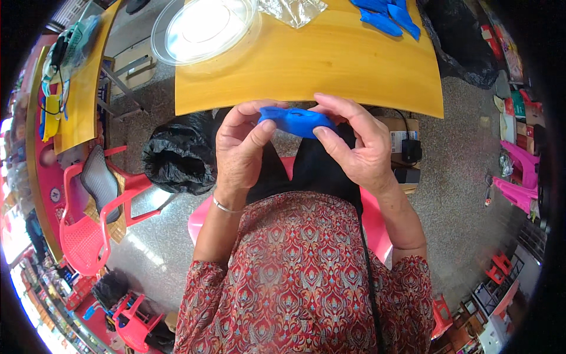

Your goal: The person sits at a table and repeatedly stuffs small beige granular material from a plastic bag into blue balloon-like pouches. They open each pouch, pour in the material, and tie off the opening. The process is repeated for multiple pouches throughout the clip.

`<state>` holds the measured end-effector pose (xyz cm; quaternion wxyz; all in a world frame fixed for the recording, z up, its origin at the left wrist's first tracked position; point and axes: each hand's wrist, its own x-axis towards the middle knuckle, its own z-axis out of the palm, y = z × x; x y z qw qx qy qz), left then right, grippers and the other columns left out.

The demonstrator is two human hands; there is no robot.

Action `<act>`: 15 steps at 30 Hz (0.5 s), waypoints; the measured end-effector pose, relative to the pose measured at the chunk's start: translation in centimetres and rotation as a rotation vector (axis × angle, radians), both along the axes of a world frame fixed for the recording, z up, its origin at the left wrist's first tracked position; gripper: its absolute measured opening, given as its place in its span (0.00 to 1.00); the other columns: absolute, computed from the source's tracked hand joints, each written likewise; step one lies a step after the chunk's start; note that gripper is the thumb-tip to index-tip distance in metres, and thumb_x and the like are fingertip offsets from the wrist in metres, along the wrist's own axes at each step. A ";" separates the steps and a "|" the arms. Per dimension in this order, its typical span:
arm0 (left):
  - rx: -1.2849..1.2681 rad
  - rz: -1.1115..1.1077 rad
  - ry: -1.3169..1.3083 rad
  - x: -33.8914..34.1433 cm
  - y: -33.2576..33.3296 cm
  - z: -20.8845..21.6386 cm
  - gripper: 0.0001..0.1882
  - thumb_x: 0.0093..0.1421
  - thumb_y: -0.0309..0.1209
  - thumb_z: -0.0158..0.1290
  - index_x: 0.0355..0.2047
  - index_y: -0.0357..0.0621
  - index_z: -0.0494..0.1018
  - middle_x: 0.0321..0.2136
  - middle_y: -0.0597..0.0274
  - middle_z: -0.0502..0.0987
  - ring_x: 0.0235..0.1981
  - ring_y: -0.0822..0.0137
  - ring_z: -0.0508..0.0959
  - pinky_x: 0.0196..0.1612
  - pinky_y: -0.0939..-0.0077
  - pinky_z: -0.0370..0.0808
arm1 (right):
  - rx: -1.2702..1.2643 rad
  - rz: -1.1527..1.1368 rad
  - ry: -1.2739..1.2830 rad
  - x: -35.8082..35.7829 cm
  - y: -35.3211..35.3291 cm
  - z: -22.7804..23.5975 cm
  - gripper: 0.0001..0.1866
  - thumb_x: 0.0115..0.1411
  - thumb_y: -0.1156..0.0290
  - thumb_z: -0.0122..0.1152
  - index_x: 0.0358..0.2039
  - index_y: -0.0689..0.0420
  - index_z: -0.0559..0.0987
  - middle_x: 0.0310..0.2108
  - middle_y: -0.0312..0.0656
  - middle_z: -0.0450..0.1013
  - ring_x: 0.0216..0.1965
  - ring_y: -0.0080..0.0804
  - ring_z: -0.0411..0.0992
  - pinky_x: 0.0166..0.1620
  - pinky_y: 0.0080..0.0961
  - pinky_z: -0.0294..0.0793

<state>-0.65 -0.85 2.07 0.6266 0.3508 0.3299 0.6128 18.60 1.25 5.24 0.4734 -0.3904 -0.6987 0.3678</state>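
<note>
By the table [318, 71], left grip [239, 144] and right grip [364, 144] hold 1 blue bundle [295, 124]

The held item [302, 125] is bright blue, like the pieces [380, 23] on the yellow table [330, 74]. The shirt [300, 277] is red with repeating ornate motifs in grey and cream. Trousers [318, 164] and bag [180, 140] are black, the armchair [85, 236] coral pink, the floor [451, 224] speckled grey.

The head camera is looking down from the wearer's head, upright, facing the lap [324, 171]. Its fisheye lens is bending straight edges toward a dark rim. The shirt [300, 271] is lying nearest; the desk [265, 76] is extending beyond, across the upper view.
</note>
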 end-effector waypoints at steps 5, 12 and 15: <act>0.002 0.025 0.071 0.2 0.3 1.4 0.10 0.61 0.24 0.55 0.43 0.38 0.73 0.42 0.54 0.78 0.45 0.66 0.76 0.51 0.72 0.71 | 0.043 0.026 -0.057 0.3 0.1 0.3 0.18 0.53 0.79 0.64 0.46 0.58 0.77 0.38 0.45 0.76 0.37 0.34 0.77 0.41 0.24 0.75; 0.074 0.174 0.089 1.3 0.1 1.2 0.04 0.61 0.23 0.55 0.37 0.37 0.75 0.37 0.58 0.79 0.39 0.70 0.76 0.46 0.76 0.72 | -0.078 0.070 0.022 0.6 0.3 -0.6 0.15 0.56 0.81 0.62 0.44 0.64 0.76 0.40 0.44 0.76 0.40 0.27 0.75 0.45 0.23 0.74; -0.070 0.280 -0.129 2.2 0.3 0.7 0.04 0.61 0.25 0.56 0.35 0.39 0.74 0.34 0.61 0.79 0.36 0.73 0.76 0.42 0.80 0.72 | -0.269 0.072 0.180 0.0 0.4 -1.1 0.14 0.59 0.79 0.61 0.46 0.66 0.75 0.41 0.41 0.76 0.41 0.24 0.73 0.47 0.22 0.73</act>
